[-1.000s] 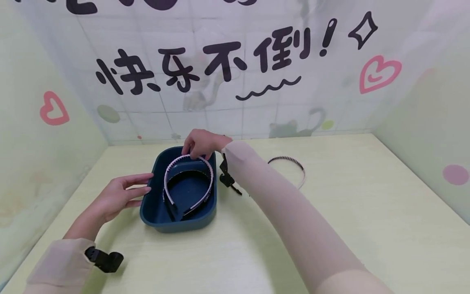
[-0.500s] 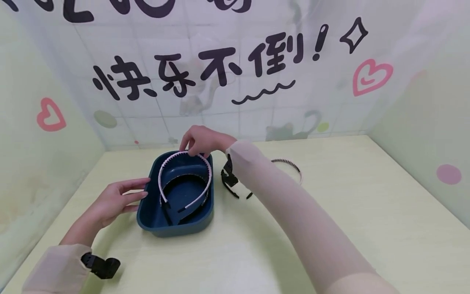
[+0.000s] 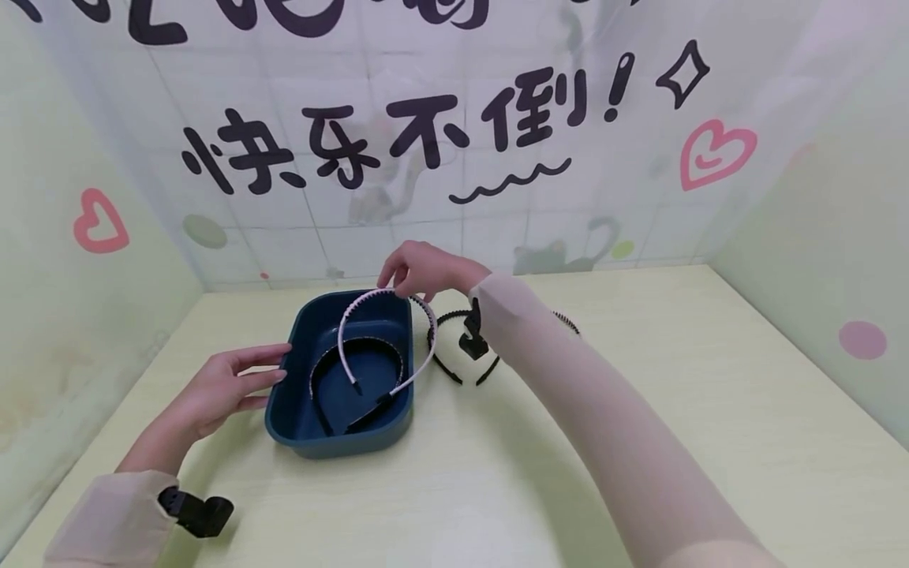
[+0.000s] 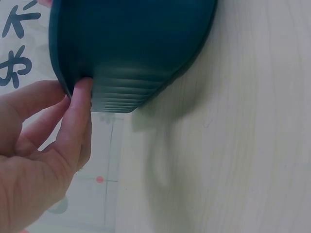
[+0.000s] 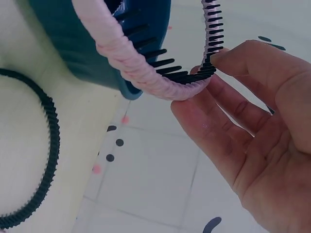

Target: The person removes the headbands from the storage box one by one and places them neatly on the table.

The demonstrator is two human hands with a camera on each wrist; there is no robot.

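Observation:
In the head view, the left hand (image 3: 213, 390) rests straight fingers against the left side of the dark blue tub (image 3: 341, 448); in the left wrist view its fingertips touch the tub (image 4: 131, 48) near the rim. The right hand (image 3: 433, 270) pinches the top of a pale pink toothed headband (image 3: 344, 335), which hangs over the tub's right part and right rim. Close up in the right wrist view, thumb and fingers of the right hand (image 5: 257, 111) grip the pink headband (image 5: 121, 58). A black headband (image 3: 317, 379) lies inside the tub.
On the table (image 3: 440, 489), right of the tub, lies a black toothed headband (image 3: 443, 369), partly behind the right wrist camera (image 3: 473, 335). Another headband (image 3: 566, 322) shows beyond the right sleeve. A printed sheet (image 3: 284, 237) hangs behind.
The right hand has moved right, carrying the pink headband from over the middle of the tub toward its right rim. The left hand has stayed on the tub's left side.

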